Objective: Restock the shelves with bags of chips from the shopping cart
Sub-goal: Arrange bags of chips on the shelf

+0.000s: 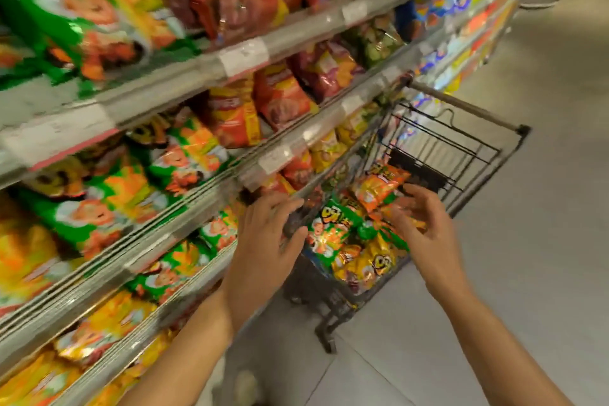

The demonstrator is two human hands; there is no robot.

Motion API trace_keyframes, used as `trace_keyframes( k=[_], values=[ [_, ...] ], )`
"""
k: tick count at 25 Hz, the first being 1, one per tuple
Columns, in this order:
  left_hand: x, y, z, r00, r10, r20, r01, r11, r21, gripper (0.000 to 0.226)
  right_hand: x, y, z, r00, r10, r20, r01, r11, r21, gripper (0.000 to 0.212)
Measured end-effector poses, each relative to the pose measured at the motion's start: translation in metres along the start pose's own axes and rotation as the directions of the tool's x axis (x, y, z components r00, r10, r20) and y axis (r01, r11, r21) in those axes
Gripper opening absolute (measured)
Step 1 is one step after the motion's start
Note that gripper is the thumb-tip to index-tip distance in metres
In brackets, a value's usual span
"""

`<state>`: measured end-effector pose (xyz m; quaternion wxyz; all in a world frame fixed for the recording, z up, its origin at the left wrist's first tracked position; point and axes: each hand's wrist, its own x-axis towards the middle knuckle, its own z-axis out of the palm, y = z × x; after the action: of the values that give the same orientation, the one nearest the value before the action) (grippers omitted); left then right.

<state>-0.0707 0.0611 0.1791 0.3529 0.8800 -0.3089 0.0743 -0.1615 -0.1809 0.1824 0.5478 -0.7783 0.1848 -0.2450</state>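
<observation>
A black wire shopping cart (461,155) stands beside the shelves, with several chip bags piled in its near end. A green bag (329,231) lies at the near left, an orange bag (379,188) above it and a yellow bag (375,260) below. My left hand (267,241) hovers over the cart's near left rim, fingers spread and holding nothing. My right hand (425,224) reaches over the bags from the right, fingers apart, its fingertips close to the orange bag. The picture is blurred by motion.
Shelves (204,69) packed with green, orange, red and yellow chip bags run along the left, with price-tag rails at their front edges. Pale tiled floor (527,273) stretches to the right of the cart. The cart's handle (468,109) is at its far end.
</observation>
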Motion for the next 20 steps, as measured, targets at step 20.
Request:
trace_keyframes(
  k=[20],
  values=[
    [0.329,-0.152,0.411,0.645,-0.251,0.722,0.252,0.962,0.109,0.072,0.211,0.262,0.013,0.597,0.797,-0.095,-0.797,0.603,0.043,0.068]
  ],
)
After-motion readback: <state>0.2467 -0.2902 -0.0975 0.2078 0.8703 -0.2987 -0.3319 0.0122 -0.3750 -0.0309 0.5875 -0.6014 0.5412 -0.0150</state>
